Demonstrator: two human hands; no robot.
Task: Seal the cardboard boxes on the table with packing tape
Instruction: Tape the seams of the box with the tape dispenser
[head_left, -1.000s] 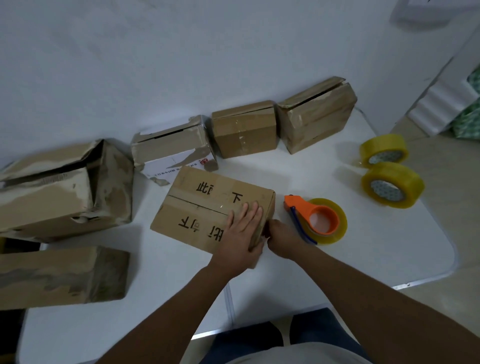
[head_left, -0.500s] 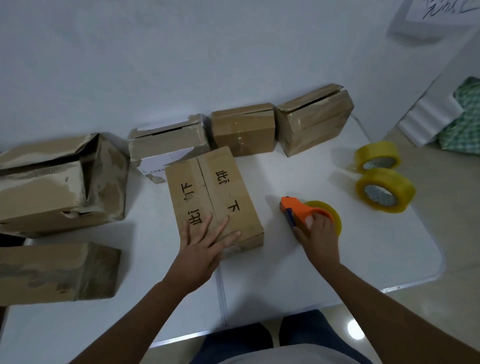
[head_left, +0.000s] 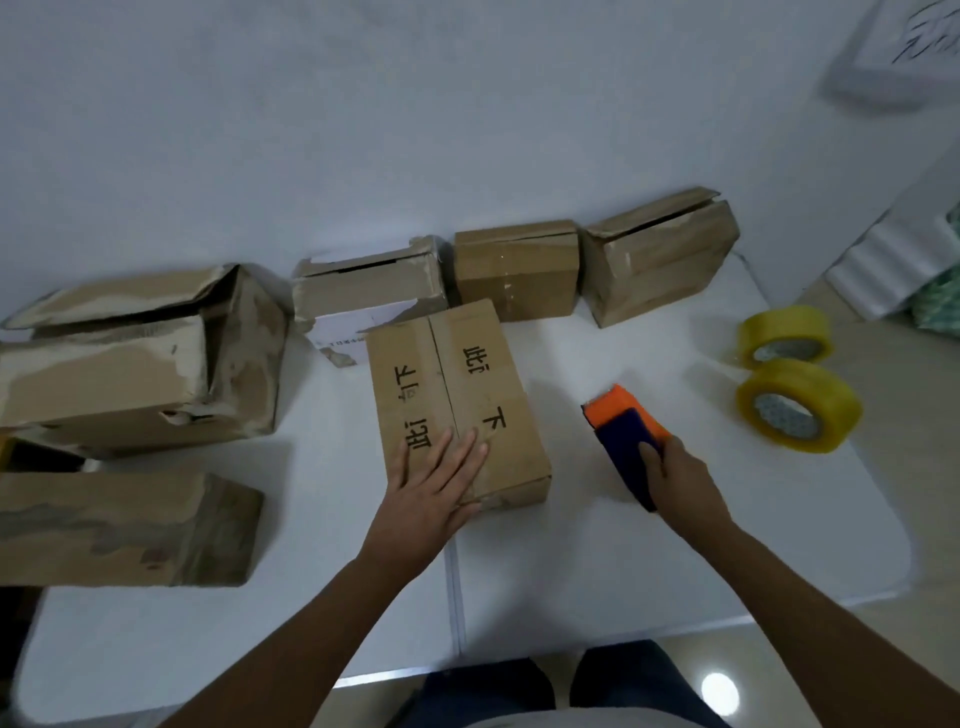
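Left hand (head_left: 432, 486) lying flat, fingers straight and slightly spread, pressing on the near end of a brown cardboard box with black printed characters (head_left: 457, 397). The box is sitting near the middle of the white table (head_left: 597, 566), flaps closed, centre seam running away from the person.

Right hand (head_left: 678, 480) gripping an orange and dark blue handheld tape dispenser (head_left: 626, 431), fingers curled round it and thumb lying along its blue part; dispenser is just right of the printed box, apart from it. Whether it is touching the table cannot be told; the area is blurred.

Two yellow-tinted rolls of packing tape (head_left: 795, 395) sitting near the table's right edge, one behind the other.

Three smaller worn cardboard boxes (head_left: 514, 273) standing in a row along the white wall (head_left: 363, 130). Two larger crumpled cardboard boxes (head_left: 130, 364) lying at the left.
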